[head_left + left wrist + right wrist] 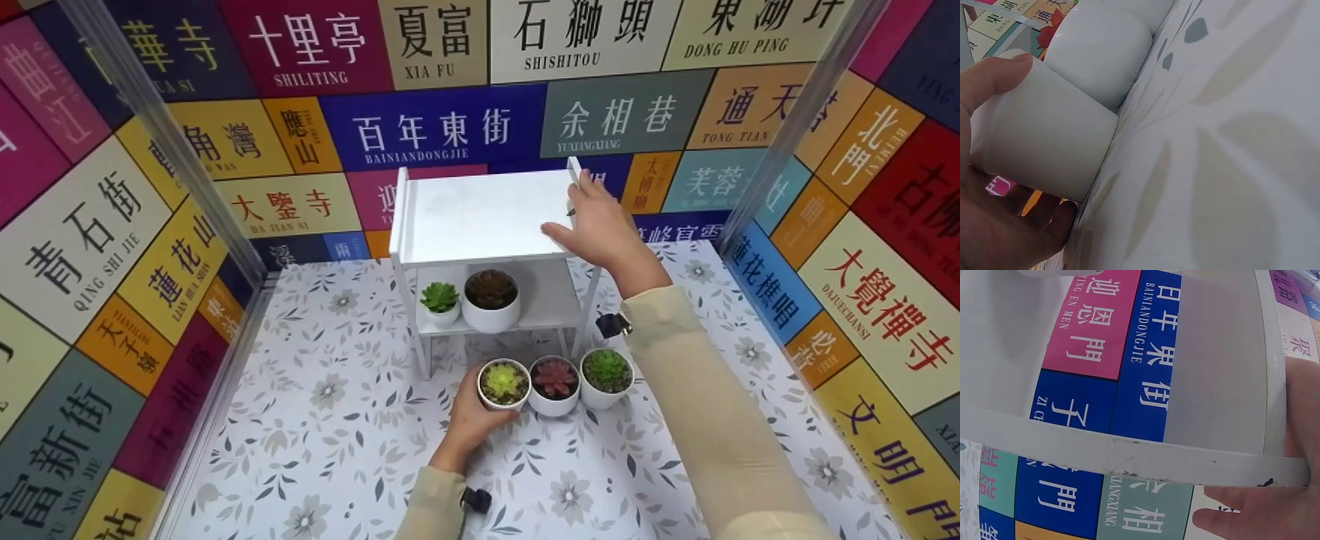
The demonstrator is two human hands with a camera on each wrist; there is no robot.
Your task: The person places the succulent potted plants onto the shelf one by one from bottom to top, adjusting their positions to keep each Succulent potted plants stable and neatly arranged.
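Note:
My left hand (pixel 471 420) grips a white pot with a yellow-green succulent (pixel 504 381), thumb on one side and fingers round the other. In the left wrist view that pot (pixel 1044 129) stands on the patterned cloth, close against another white pot (pixel 1100 53). To its right in the head view are a reddish succulent (pixel 555 377) and a green succulent (pixel 606 369), both in white pots. At the upper right of a white two-tier shelf (pixel 480 214), my right hand (pixel 604 229) holds the side edge, the thumb lying over the top board.
On the shelf's lower tier stand a small green succulent (pixel 439 298) and a larger white pot with a dark brown plant (pixel 491 296). Floral cloth (pixel 322 450) covers the table. Walls (pixel 435 124) with coloured sign panels enclose the back and both sides.

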